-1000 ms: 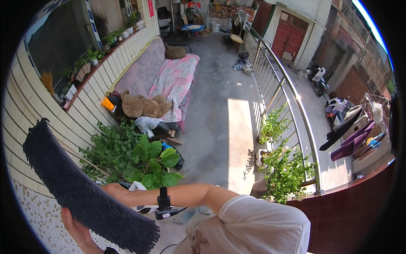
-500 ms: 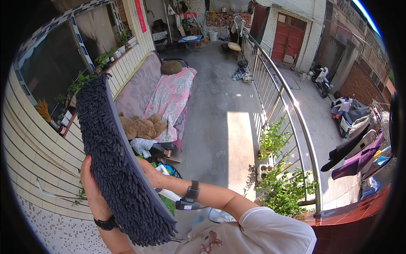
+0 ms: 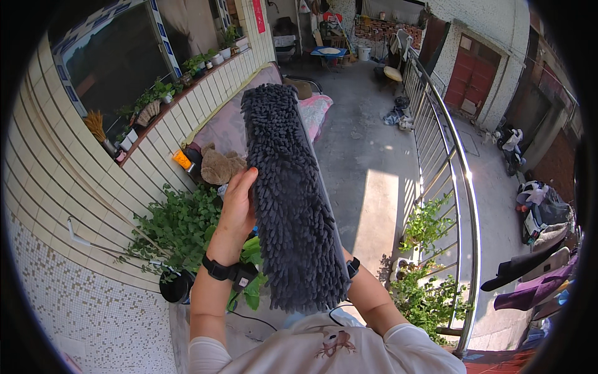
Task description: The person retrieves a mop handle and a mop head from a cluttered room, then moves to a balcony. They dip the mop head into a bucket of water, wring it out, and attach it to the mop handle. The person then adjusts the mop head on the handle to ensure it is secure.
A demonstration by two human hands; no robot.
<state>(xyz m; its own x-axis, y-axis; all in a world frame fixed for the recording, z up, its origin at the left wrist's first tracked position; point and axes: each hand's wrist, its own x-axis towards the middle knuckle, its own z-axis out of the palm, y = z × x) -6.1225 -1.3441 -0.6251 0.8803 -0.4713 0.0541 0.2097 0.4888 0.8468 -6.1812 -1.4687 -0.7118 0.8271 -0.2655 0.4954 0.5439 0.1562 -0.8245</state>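
A long flat mop head (image 3: 288,199) with a dark grey chenille pad is held up before my chest, its shaggy side facing me. One long end points away, the other down toward my shirt. My left hand (image 3: 238,202) grips its left edge, thumb along the side and the other fingers out of sight behind it. On the right, my forearm (image 3: 372,300) runs up behind the pad, which hides my right hand. Both wrists wear black straps.
A leafy potted plant (image 3: 180,227) stands by the tiled wall at left. Behind the mop head are a brown teddy bear (image 3: 218,165) and a covered sofa (image 3: 233,115). A metal railing (image 3: 464,168) curves along the right, with green plants (image 3: 430,293) at its foot.
The mop head has swung right and turned so its shaggy face is more toward me. My left hand moved right with it; my right hand went out of sight behind it.
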